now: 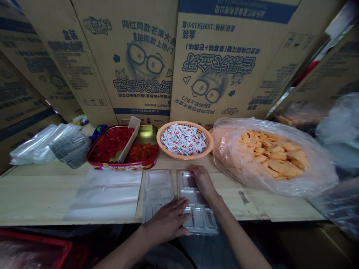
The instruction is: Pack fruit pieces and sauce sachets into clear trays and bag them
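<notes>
At the near edge of the counter [28, 194], about midway along, I have the left hand [168, 220] over a clear compartment tray [207, 220], its grip wide, fingers spread and palm down. The right hand [204, 181] is at the tray's far end with its fingers bent; I cannot tell whether that grip is pinching the rim or only resting on it. The tray's near end pokes out past the counter's edge.

I judge the plastic very light, thin and springy, slick under bare skin and easy to dent or crack if squeezed across the cups. The outer rim, held lightly at opposite ends, looks the safest hold.

Just left is a second clear tray [158, 181], then a translucent sheet [112, 194]. Farther back, toward the boxes [215, 41], stand a red tin [123, 166] of red and orange pieces, a basket [185, 157] of small packets and, rightward, a bulging plastic bag [319, 175].
</notes>
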Demonstrator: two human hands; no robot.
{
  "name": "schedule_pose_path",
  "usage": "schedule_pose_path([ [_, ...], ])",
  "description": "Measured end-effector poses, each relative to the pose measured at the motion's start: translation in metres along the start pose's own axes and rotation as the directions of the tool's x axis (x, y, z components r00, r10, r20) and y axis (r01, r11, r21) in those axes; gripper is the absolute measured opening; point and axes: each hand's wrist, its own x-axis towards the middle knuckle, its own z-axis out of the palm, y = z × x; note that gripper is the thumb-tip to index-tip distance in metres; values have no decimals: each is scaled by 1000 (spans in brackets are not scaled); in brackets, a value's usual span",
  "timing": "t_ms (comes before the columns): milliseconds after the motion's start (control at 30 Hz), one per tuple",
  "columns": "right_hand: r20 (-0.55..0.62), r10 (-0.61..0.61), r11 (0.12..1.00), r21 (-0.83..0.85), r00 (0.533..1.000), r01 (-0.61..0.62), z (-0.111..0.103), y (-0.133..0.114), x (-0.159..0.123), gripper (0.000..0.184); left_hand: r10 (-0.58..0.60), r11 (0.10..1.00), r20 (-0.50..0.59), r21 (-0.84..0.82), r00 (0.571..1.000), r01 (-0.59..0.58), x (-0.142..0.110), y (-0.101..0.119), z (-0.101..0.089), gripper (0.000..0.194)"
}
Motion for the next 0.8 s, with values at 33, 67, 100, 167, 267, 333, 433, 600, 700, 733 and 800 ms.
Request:
schedule_pose_path([
  [33, -15, -10, 1000, -4, 1000, 10, 0, 0, 0, 14, -2, 1000, 6, -2, 1000, 2, 0, 1, -1, 47],
  [67, -34, -24, 1000, -10, 999, 24, 0, 0, 0, 14, -3, 1000, 6, -4, 1000, 3, 0, 1, -2, 47],
  [100, -56, -40, 999, -16, 998, 39, 1, 0, -1, 14, -2, 1000, 4, -5, 1000, 2, 0, 1, -2, 47],
  [167, -91, -65, 998, -29, 994, 63, 1, 1, -1, 15, 1, 1000, -8, -1, 1000, -1, -1, 1, 0, 47],
  [267, -85, -64, 997, -41, 994, 61, -1, 1, -1, 15, 8, 1000, -32, 14, 999, -7, -1, 1, 3, 45],
  [333, -39, -50, 997, -65, 998, 47, -2, -1, 0, 16, 17, 1000, -46, 25, 999, -16, -2, 0, 5, 44],
  [433, 56, -13, 992, -125, 998, 20, -2, -5, 3, 22, 38, 999, -60, 38, 997, -35, -2, -1, 8, 44],
  [600, 112, -14, 991, -134, 994, 29, -2, -13, 5, 21, 56, 998, -87, 39, 995, -53, -3, -7, 13, 45],
  [700, 104, -28, 992, -121, 994, 40, -2, -15, 5, 18, 70, 996, -79, 57, 994, -66, -4, -9, 14, 45],
  [733, 86, -34, 992, -115, 996, 44, -2, -14, 4, 17, 70, 996, -77, 63, 995, -65, -5, -9, 14, 45],
  [800, 27, -58, 993, -102, 998, 60, -1, -13, 2, 16, 65, 996, -77, 66, 995, -60, -5, -8, 14, 45],
])
